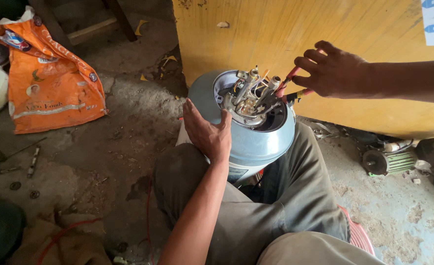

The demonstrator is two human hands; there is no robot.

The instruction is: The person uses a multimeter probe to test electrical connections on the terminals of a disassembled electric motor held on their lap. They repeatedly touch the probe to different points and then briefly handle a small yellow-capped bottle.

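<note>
A round pale blue-grey water heater tank point(256, 140) rests between my knees, its open end turned up. Metal fittings, pipe stubs and thin wires point(251, 95) stick out of the opening. My left hand point(208, 131) lies flat on the tank's left side, thumb at the rim of the opening. My right hand point(331, 68) reaches in from the right and pinches a red wire point(286, 82) that runs up from the tank's right edge.
A yellow wooden panel point(295, 34) stands right behind the tank. An orange plastic sack point(50, 83) lies at the left on the dirty concrete floor. A small electric motor point(386, 159) sits at the right. Bolts and scrap point(30, 164) lie at the far left.
</note>
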